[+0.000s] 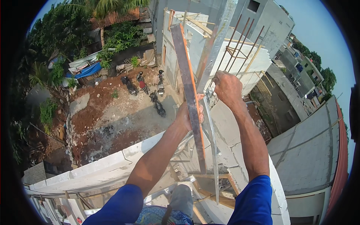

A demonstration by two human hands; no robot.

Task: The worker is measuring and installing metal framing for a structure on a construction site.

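My left hand [187, 117] grips a long dark board [183, 60] with an orange edge, which stands tilted in front of me. Right behind it rises a silvery metal length [213, 48], and a thinner metal strip [213, 157] runs downward below. My right hand [228, 86] is closed beside the upper metal length, at the top of its lower strip; what its fingers hold is partly hidden.
I am high up over pale block walls [138, 148] with timber pieces [210, 178] below. Rusty rebar [240, 52] rises near a white block structure [251, 80]. Several parked motorbikes [157, 105] stand on the ground far below, and a curved grey wall [303, 153] is at right.
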